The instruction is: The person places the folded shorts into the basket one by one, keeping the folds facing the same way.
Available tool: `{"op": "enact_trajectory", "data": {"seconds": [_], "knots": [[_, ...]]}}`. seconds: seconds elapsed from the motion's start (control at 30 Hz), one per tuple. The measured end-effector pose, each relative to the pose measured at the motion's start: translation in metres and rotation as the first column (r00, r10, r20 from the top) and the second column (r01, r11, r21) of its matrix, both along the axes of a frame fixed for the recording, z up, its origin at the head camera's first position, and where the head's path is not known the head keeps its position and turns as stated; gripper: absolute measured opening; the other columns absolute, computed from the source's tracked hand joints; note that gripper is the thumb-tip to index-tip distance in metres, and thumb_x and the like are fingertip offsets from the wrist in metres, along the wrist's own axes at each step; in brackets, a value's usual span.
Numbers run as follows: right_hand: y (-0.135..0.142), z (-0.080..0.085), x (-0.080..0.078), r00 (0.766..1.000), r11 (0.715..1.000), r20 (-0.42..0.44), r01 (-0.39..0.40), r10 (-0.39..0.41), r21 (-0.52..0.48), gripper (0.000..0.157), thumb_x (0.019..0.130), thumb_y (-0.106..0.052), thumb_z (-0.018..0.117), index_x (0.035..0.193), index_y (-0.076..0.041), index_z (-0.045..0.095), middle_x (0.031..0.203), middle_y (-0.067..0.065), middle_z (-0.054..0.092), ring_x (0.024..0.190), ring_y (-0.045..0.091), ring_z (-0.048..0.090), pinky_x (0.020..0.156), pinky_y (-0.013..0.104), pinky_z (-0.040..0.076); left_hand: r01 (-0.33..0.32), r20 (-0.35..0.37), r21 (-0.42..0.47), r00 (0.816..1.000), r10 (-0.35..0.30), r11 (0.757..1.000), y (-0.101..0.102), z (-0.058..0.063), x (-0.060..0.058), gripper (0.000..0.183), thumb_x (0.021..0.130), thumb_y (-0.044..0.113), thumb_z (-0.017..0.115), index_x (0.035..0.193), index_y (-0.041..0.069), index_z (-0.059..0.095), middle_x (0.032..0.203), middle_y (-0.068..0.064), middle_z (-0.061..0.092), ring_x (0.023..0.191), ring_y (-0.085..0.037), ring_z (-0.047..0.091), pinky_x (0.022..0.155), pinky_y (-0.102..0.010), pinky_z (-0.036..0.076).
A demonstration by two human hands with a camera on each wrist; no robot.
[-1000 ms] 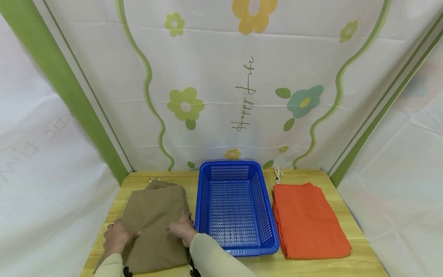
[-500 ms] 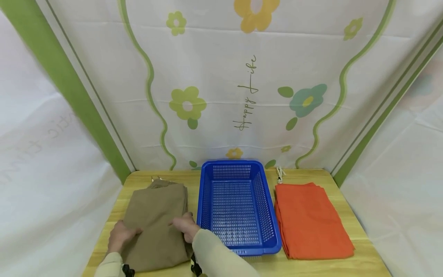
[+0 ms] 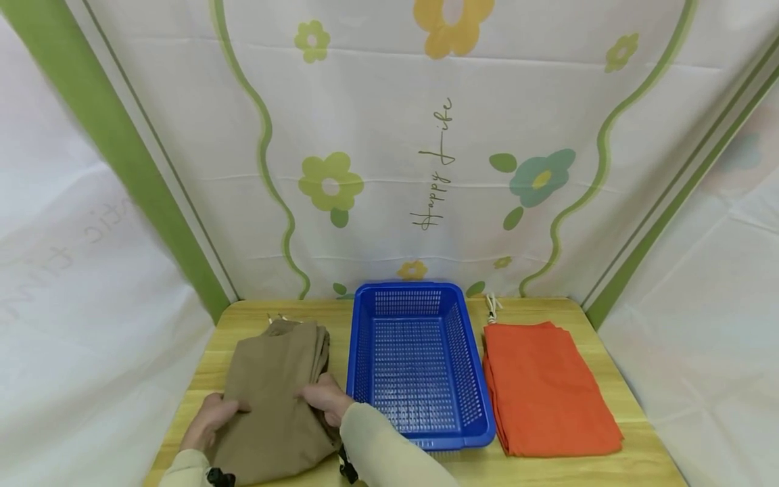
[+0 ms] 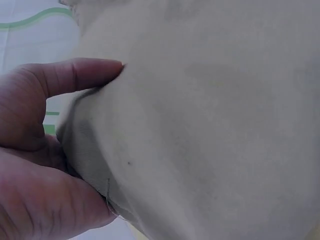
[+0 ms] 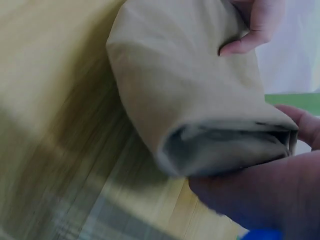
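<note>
A folded brown cloth (image 3: pixel 274 392) lies at the left of the table, with small light string or hook ends at its far edge. My left hand (image 3: pixel 213 416) grips its left side, thumb on top and fingers underneath, as the left wrist view shows. On the opposite side my right hand (image 3: pixel 328 398) pinches the cloth's right edge, with its thumb over the top layer. In the right wrist view the layers bulge into a rounded, open-ended fold (image 5: pixel 225 145) beside the right hand (image 5: pixel 265 195), and the near part of the cloth stands off the wood.
Just right of my right hand stands a blue perforated plastic basket (image 3: pixel 414 443). Beyond it lies a folded orange cloth (image 3: pixel 550 392) with a white cord (image 3: pixel 491 308) at its far edge. A white printed curtain (image 3: pixel 377 223) rises behind the wooden table (image 3: pixel 645 453).
Between my hands the brown cloth has narrowed and bunched up, and more folded layers show along its right edge. The basket and orange cloth stay in place.
</note>
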State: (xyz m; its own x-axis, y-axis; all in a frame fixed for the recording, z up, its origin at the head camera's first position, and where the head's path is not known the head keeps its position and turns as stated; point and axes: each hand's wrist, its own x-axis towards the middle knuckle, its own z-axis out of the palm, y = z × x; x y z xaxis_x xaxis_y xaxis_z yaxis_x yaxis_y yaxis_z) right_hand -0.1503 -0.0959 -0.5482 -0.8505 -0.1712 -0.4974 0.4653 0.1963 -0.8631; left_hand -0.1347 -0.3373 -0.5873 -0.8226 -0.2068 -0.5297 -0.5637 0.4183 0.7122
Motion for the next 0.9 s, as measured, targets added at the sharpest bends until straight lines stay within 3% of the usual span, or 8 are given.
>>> {"op": "enact_trajectory", "data": {"seconds": [0.2, 0.43, 0.57, 0.73, 0.9], "knots": [[0.002, 0.000, 0.000, 1.000, 1.000, 0.012, 0.020, -0.020, -0.014, 0.041, 0.086, 0.000, 0.069, 0.122, 0.008, 0.051, 0.106, 0.017, 0.058, 0.100, 0.034, 0.060, 0.093, 0.053, 0.050, 0.012, 0.026, 0.060, 1.000, -0.014, 0.998, 0.005, 0.003, 0.000, 0.068, 0.086, 0.020, 0.071, 0.126, -0.023, 0.037, 0.104, -0.031, 0.059, 0.091, -0.038, 0.063, 0.075, -0.049, 0.055], [0.003, 0.006, -0.003, 1.000, 0.996, -0.003, 0.021, -0.021, -0.082, 0.048, 0.086, 0.003, 0.069, 0.128, 0.009, 0.047, 0.112, 0.020, 0.056, 0.106, 0.036, 0.057, 0.097, 0.056, 0.047, -0.012, -0.023, 0.171, 1.000, 0.017, 0.985, 0.011, 0.004, 0.003, 0.054, 0.089, 0.013, 0.068, 0.125, -0.018, 0.041, 0.100, -0.022, 0.063, 0.085, -0.028, 0.065, 0.073, -0.045, 0.057], [0.006, 0.015, -0.008, 1.000, 0.989, -0.029, -0.009, 0.005, -0.145, 0.042, 0.086, 0.004, 0.069, 0.123, 0.006, 0.050, 0.109, 0.015, 0.057, 0.101, 0.030, 0.060, 0.093, 0.049, 0.052, -0.028, -0.063, 0.250, 0.997, 0.045, 0.968, 0.013, 0.007, 0.006, 0.052, 0.090, 0.008, 0.066, 0.128, -0.018, 0.041, 0.101, -0.020, 0.064, 0.085, -0.027, 0.066, 0.075, -0.043, 0.057], [0.016, 0.031, -0.018, 0.996, 0.977, -0.064, -0.066, 0.054, -0.201, 0.029, 0.088, 0.004, 0.066, 0.116, -0.001, 0.058, 0.102, 0.010, 0.063, 0.091, 0.023, 0.065, 0.083, 0.041, 0.056, -0.013, -0.118, 0.279, 0.992, 0.048, 0.960, 0.017, 0.018, 0.006, 0.055, 0.092, 0.008, 0.065, 0.133, -0.017, 0.039, 0.104, -0.018, 0.064, 0.086, -0.025, 0.066, 0.076, -0.041, 0.057], [0.028, 0.048, -0.027, 0.992, 0.964, -0.092, -0.107, 0.087, -0.242, 0.027, 0.089, 0.002, 0.066, 0.115, -0.005, 0.062, 0.097, 0.009, 0.067, 0.084, 0.022, 0.068, 0.076, 0.037, 0.058, -0.008, -0.135, 0.284, 0.990, 0.048, 0.959, 0.023, 0.038, 0.002, 0.061, 0.094, 0.012, 0.066, 0.138, -0.017, 0.036, 0.109, -0.019, 0.062, 0.089, -0.024, 0.065, 0.077, -0.040, 0.057]]}}
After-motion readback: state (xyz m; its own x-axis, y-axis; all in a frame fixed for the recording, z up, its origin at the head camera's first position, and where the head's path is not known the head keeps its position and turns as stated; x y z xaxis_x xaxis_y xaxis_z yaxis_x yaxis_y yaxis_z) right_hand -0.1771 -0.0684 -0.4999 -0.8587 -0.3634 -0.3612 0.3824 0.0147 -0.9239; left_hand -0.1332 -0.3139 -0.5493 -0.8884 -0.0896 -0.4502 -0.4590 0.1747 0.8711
